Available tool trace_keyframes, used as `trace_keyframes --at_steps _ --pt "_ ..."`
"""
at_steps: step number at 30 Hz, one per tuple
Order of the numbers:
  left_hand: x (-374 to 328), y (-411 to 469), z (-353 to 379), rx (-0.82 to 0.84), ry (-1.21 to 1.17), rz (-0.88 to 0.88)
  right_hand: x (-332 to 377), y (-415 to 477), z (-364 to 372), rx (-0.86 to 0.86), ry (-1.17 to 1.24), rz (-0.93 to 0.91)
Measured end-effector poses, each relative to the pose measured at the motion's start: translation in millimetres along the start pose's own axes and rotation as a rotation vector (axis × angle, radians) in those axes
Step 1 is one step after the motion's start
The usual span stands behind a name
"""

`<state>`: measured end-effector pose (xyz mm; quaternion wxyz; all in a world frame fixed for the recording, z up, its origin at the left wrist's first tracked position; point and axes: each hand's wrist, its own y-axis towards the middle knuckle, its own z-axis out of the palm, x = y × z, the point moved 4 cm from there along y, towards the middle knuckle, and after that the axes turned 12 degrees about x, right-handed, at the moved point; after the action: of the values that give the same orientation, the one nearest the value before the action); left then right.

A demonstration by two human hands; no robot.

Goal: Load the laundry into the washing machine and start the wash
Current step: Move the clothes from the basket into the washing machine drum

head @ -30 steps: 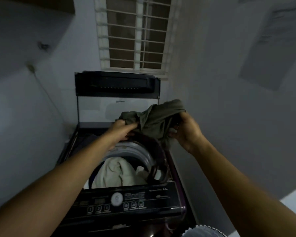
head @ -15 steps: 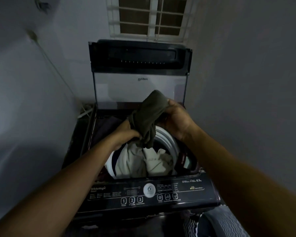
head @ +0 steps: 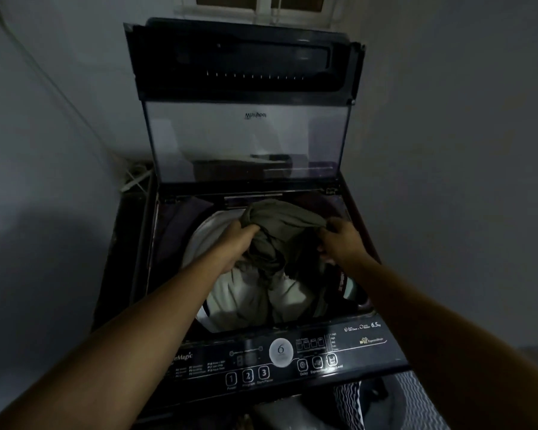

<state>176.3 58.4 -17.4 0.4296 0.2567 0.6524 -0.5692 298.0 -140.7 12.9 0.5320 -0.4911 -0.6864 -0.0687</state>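
Head view: left hand point(head: 238, 243) and right hand point(head: 339, 243) both grasp crumpled olive-green cloth garment point(head: 280, 225); advise releasing directly below, onto pale laundry point(head: 230, 296).

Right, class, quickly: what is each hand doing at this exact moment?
Left hand: closed, gripping the olive garment over the drum.
Right hand: closed, gripping the same garment's other side.

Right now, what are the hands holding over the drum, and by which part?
Both hold the olive-green garment: the left hand grips its bunched left end, the right hand its right end.
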Motion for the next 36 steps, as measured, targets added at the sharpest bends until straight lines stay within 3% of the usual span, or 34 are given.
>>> trace_keyframes --at_steps 5,10,22,29,36 --pt "12.6 20.4 12.8 0.122 0.0 -0.088 -21.8 8.4 22.5 0.238 0.192 0.184" --pt "25.9 23.8 10.7 0.077 0.096 -0.111 -38.1 8.5 22.7 0.328 0.101 0.191" --pt "-52.5 27.2 71.9 0.124 0.223 0.012 -3.1 -21.9 -64.7 0.156 -0.012 0.027" --pt "-103.8 7.2 190.6 0.213 0.364 0.164 -33.3 -82.0 -169.3 0.031 -0.054 0.033" --pt "-96.1 -7.3 343.9 0.354 0.445 0.215 -132.3 -152.6 -271.0 -0.048 0.014 0.118"
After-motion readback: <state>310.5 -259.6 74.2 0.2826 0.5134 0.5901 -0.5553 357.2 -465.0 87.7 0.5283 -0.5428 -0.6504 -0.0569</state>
